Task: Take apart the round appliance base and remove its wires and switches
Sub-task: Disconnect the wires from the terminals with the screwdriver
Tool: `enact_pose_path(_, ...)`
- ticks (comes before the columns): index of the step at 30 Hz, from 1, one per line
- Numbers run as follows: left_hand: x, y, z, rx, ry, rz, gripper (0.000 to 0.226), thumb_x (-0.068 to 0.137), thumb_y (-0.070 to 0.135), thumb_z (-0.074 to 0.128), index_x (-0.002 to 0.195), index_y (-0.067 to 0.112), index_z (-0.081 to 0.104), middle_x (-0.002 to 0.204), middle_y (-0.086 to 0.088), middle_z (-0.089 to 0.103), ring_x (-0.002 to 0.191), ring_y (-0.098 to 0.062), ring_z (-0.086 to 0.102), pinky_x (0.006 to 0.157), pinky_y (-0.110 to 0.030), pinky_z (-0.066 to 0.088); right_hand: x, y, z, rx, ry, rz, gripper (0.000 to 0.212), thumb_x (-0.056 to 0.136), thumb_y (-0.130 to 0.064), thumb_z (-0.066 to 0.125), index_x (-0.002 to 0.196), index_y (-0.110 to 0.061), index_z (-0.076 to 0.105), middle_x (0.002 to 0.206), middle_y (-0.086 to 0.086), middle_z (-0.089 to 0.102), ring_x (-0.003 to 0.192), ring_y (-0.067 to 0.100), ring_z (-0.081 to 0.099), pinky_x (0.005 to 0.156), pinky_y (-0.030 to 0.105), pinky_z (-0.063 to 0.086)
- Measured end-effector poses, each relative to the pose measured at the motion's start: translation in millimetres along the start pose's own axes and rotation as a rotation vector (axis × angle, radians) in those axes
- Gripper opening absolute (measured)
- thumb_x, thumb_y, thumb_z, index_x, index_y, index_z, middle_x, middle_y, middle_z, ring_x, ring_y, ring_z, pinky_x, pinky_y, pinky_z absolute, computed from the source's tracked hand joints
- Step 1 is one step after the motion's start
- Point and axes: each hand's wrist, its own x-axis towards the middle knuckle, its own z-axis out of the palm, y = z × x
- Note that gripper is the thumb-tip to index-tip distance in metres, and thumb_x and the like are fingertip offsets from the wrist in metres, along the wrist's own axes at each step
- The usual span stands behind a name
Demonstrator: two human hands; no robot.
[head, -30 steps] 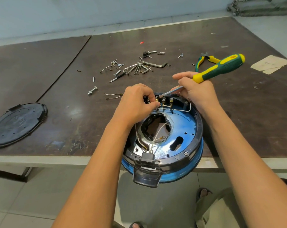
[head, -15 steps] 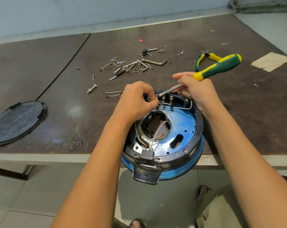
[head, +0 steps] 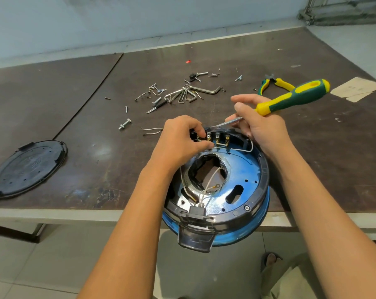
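Dark brown bench (head: 312,160) under the head camera, with bare surface at right and far left. A blue round appliance base (head: 243,190) sits at the near edge, partly overhanging it. Embossing on the black cover (head: 27,167), lying at left, is unreadable. The left grip (head: 182,141) pinches a white wire (head: 249,151) at the switch terminals (head: 217,135). The right grip (head: 262,130) is closed round a green-and-yellow screwdriver (head: 294,97), whose shaft reaches the terminals. Loose screws (head: 182,96) and pliers (head: 275,83) lie farther back.
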Motion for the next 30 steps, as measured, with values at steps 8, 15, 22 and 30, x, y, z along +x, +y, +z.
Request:
enact_pose_path(8, -1, 2, -25, 0.156, -0.054, -0.053, 0.044, 0.065, 0.038, 0.090, 0.097, 0.024, 0.063, 0.111, 0.001, 0.061, 0.106, -0.020, 0.057, 0.090, -0.040, 0.050, -6, -2, 0, -0.063, -0.216, -0.072, 0.018, 0.094, -0.015, 0.073, 0.111, -0.013, 0.073, 0.088, 0.012, 0.078, 0.072, 0.011, 0.073, 0.063, 0.018, 0.054)
enact_pose_path(15, -11, -2, -16, 0.148, -0.048, -0.083, 0.025, 0.077, 0.037, 0.082, 0.082, 0.015, 0.071, 0.089, 0.000, 0.065, 0.086, -0.018, 0.058, 0.078, -0.038, 0.049, -8, -3, -2, -0.166, -0.220, -0.175, 0.018, 0.086, -0.025, 0.082, 0.100, -0.016, 0.077, 0.089, 0.011, 0.078, 0.076, 0.016, 0.074, 0.065, 0.022, 0.057)
enact_pose_path(22, -12, -4, -14, 0.136, -0.041, -0.047, 0.020, 0.081, 0.035, 0.079, 0.080, 0.015, 0.076, 0.096, 0.000, 0.068, 0.093, -0.018, 0.060, 0.085, -0.039, 0.049, -7, -6, -5, -0.254, -0.274, -0.209, 0.023, 0.080, -0.040, 0.083, 0.093, -0.022, 0.079, 0.089, 0.008, 0.079, 0.087, 0.030, 0.076, 0.083, 0.057, 0.060)
enact_pose_path(30, -14, -3, -13, 0.127, -0.033, -0.036, 0.014, 0.086, 0.028, 0.076, 0.085, 0.014, 0.078, 0.104, -0.001, 0.068, 0.094, -0.017, 0.062, 0.086, -0.039, 0.051, -4, -8, -4, -0.311, -0.343, -0.279, 0.009, 0.086, -0.021, 0.082, 0.092, -0.015, 0.080, 0.085, 0.005, 0.078, 0.079, 0.023, 0.074, 0.071, 0.032, 0.061)
